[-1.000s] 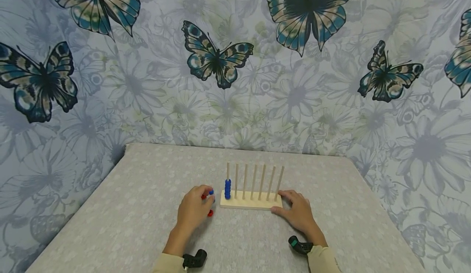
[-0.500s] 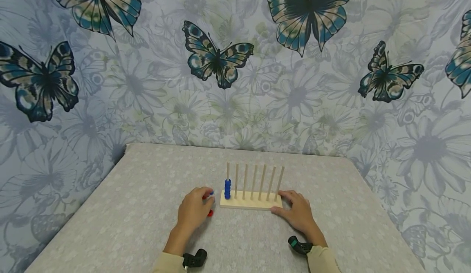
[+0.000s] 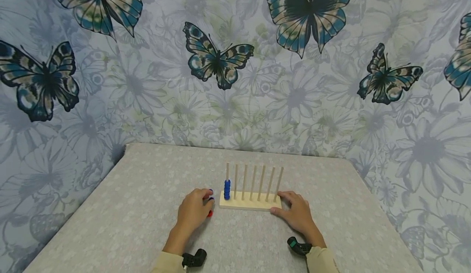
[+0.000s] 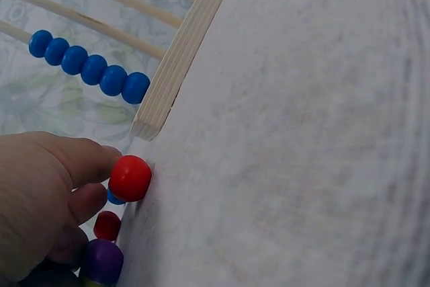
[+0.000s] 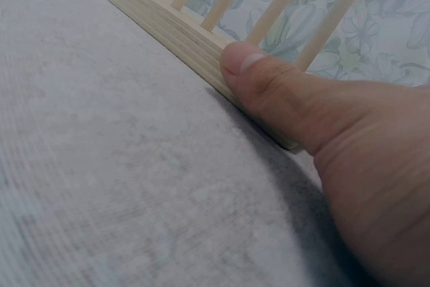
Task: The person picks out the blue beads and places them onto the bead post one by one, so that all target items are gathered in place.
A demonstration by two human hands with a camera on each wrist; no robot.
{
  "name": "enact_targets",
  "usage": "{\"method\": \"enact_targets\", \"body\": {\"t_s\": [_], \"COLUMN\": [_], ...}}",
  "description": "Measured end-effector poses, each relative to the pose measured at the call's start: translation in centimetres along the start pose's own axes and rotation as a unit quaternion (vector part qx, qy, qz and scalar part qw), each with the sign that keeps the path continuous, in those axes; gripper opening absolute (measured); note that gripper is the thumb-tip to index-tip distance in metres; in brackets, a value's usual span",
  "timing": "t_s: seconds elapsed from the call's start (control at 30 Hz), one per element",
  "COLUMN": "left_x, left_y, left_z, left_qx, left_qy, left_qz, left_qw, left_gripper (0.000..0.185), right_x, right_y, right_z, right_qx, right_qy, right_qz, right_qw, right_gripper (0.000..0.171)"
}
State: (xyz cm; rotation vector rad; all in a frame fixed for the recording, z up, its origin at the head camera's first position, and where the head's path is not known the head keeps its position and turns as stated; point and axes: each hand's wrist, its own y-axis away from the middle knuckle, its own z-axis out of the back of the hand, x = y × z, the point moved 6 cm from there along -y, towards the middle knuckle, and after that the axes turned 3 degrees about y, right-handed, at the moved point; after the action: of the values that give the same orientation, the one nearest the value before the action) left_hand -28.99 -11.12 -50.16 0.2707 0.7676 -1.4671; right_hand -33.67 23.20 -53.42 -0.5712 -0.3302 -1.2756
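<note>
From the head view I see both forearms coming in from the bottom edge, low over the desk [image 3: 140, 207], wrists straight, cream sleeves just showing.

Left hand [image 3: 193, 211] sits lower centre, just left of the wooden peg rack [image 3: 250, 201]. Fingers are curled with loose beads among them. In the left wrist view the thumb tip touches a red bead [image 4: 130, 178] right at the rack's near corner; a blue bead [image 4: 114, 197], a smaller-looking red bead [image 4: 107, 225] and a purple bead [image 4: 102, 262] sit between the fingers below it. So I read it as clenched on beads, though I can't tell whether each one is gripped or just resting on the desk.

Right hand [image 3: 299, 213] is at the rack's right end, lower centre-right. Thumb [image 5: 282, 92] lies flat along the front edge of the base; in the head view the fingers reach round the far corner. It grasps the rack's end.

The rack stands upright mid-desk, seven pegs. A stack of blue beads [image 3: 227, 189] is on the leftmost peg; the other pegs look bare.
</note>
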Motion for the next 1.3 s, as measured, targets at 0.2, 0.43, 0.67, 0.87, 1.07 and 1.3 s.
{"method": "enact_targets", "body": {"t_s": [0.2, 0.43, 0.67, 0.87, 1.07, 1.3], "left_x": [0.06, 0.0, 0.07, -0.02, -0.02, -0.19], "left_y": [-0.07, -0.1, -0.19, -0.28, -0.34, -0.35], "left_z": [-0.11, -0.25, -0.38, -0.35, -0.4, -0.34], "left_qx": [0.0, -0.003, 0.002, 0.009, 0.012, 0.012], "left_qy": [-0.011, -0.031, -0.043, -0.044, -0.046, -0.047], "left_qz": [0.0, -0.008, -0.009, -0.006, 0.003, 0.01], "left_qw": [0.9999, 0.9995, 0.999, 0.999, 0.9988, 0.9988], "left_gripper": [0.025, 0.024, 0.026, 0.027, 0.026, 0.024], "right_x": [-0.13, -0.31, -0.12, 0.02, 0.13, 0.13], "right_y": [0.01, -0.07, -0.04, -0.04, -0.03, 0.02], "right_z": [-0.11, -0.25, -0.1, -0.04, 0.04, 0.17], "right_qx": [0.004, 0.005, 0.001, -0.005, -0.014, 0.002], "right_qy": [0.0, 0.0, -0.003, 0.002, 0.007, 0.0], "right_qz": [-0.003, -0.003, 0.001, 0.003, 0.011, 0.001], "right_qw": [1.0, 1.0, 1.0, 1.0, 1.0, 1.0], "right_gripper": [0.075, 0.075, 0.074, 0.074, 0.072, 0.074]}}
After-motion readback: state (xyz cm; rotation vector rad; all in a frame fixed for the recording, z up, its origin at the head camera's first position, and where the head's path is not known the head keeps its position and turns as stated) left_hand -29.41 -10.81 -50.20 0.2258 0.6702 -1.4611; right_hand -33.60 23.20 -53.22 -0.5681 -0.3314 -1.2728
